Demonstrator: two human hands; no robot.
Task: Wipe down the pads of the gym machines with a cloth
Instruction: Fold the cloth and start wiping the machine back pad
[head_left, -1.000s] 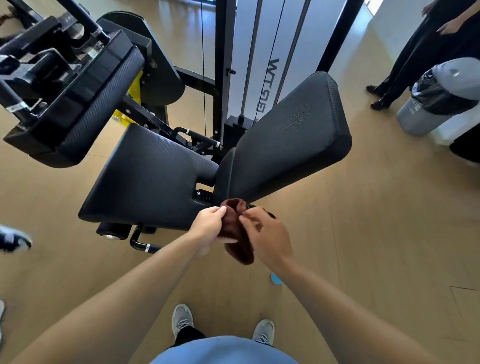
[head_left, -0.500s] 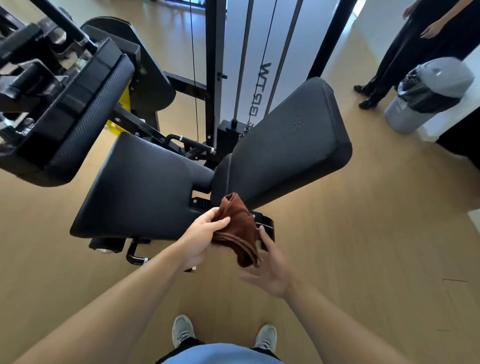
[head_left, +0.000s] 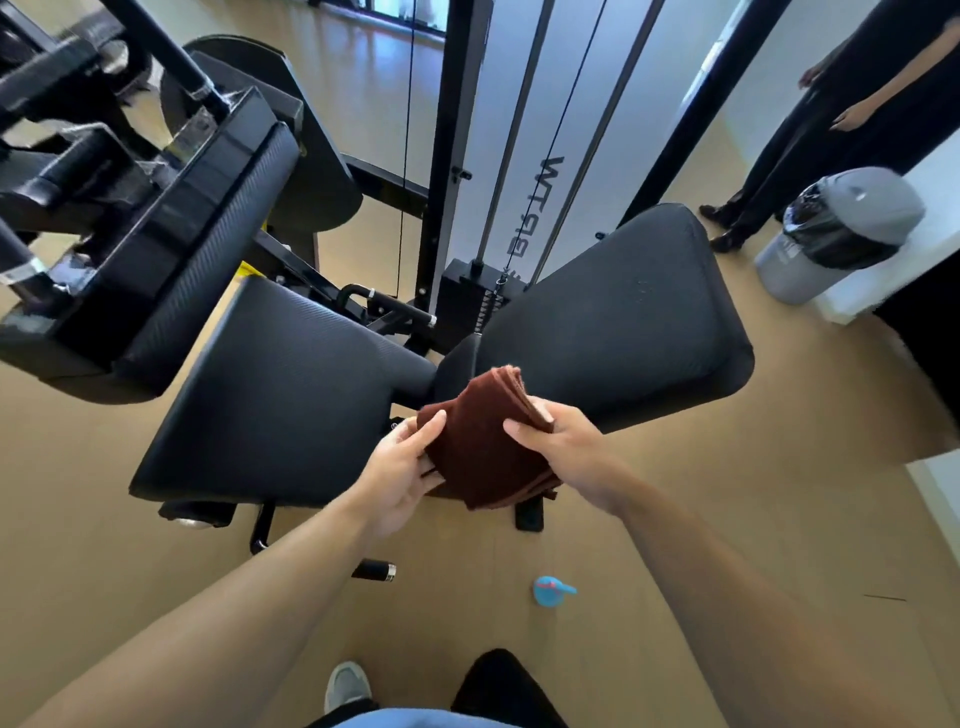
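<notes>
Pale wooden flooring (head_left: 727, 519) is spread beneath a black weight machine, and a grey lined bin (head_left: 841, 234) is seen at the far right beside a person in dark clothing. The step in hand is judged to be preparation: the cloth (head_left: 488, 447), a rust-brown towel folded into a thick pad with its layered edges showing at the top, is held in the air just in front of the machine and is not pressed against any pad. It is pinched at its left edge by the left hand (head_left: 400, 467), thumb on top and fingers underneath, and gripped along its right edge by the right hand (head_left: 566, 452), whose thumb is laid across the face. The seat pad (head_left: 280, 395) lies to the left and the back pad (head_left: 613, 327) rises to the right; both are covered in dark ribbed vinyl, and a third pad (head_left: 208, 249) is mounted higher at the left. For the next move, the folded face would need to be laid flat on one pad under one hand and drawn across it. A small blue object (head_left: 550, 590) is left on the floor nearby.
</notes>
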